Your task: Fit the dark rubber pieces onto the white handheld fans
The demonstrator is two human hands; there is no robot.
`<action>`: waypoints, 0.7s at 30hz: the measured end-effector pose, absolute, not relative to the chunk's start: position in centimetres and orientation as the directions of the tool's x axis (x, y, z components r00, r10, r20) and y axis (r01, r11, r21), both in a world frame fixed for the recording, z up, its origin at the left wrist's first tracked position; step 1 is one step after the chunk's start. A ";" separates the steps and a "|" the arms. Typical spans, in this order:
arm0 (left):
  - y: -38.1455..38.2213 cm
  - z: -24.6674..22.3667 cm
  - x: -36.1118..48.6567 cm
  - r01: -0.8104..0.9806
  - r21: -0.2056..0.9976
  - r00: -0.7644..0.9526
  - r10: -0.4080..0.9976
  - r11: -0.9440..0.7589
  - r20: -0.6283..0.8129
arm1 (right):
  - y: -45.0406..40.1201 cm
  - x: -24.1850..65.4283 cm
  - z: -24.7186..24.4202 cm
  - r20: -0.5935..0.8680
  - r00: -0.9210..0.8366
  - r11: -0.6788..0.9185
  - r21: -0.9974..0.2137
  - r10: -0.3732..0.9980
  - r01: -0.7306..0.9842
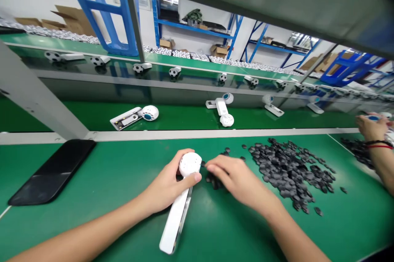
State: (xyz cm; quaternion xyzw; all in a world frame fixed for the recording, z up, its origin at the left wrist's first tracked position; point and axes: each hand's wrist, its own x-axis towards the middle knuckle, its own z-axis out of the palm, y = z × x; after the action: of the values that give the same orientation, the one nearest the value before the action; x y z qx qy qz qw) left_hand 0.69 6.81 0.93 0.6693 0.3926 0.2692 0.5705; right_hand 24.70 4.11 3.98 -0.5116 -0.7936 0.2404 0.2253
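My left hand [164, 186] is closed round the neck of a white handheld device [175, 225] with a round ball-like head. The head points away from me and the long flat handle slants down toward me. Just right of that head, my right hand [238, 178] has thumb and forefinger pinched on a small black piece [203, 164], held close to the head's side. Whether the piece touches the head I cannot tell. More loose black pieces [215, 182] lie partly hidden behind my right hand.
A large pile of black pieces [286, 171] spreads to the right. A black tray-like object [52, 171] lies at left. Beyond the white rail [172, 134], similar white devices [132, 117] rest on a green belt [184, 116]. A co-worker's hand [374, 126] works at far right.
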 end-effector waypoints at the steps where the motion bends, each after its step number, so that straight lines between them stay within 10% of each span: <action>1: 6.8 1.1 0.6 0.206 0.979 0.534 0.840 -0.014 -0.100 | 4.3 26.1 4.5 0.111 -0.318 0.320 -0.589 0.941 0.742; 10: 6.4 1.9 0.2 0.111 0.990 0.505 0.854 0.082 -0.127 | 4.8 33.9 4.6 -0.270 -0.106 -0.016 -0.412 0.957 0.911; 21: 6.2 1.6 0.4 0.163 0.986 0.445 0.890 0.031 -0.101 | 4.6 32.6 4.1 -0.155 -0.068 0.014 -0.324 0.986 0.946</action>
State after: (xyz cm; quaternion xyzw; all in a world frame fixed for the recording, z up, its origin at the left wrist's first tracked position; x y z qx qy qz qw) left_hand 0.40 6.23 1.56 0.6217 0.4234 0.3134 0.5797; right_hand 32.64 4.58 4.15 -0.6803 -0.7098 0.1737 0.0573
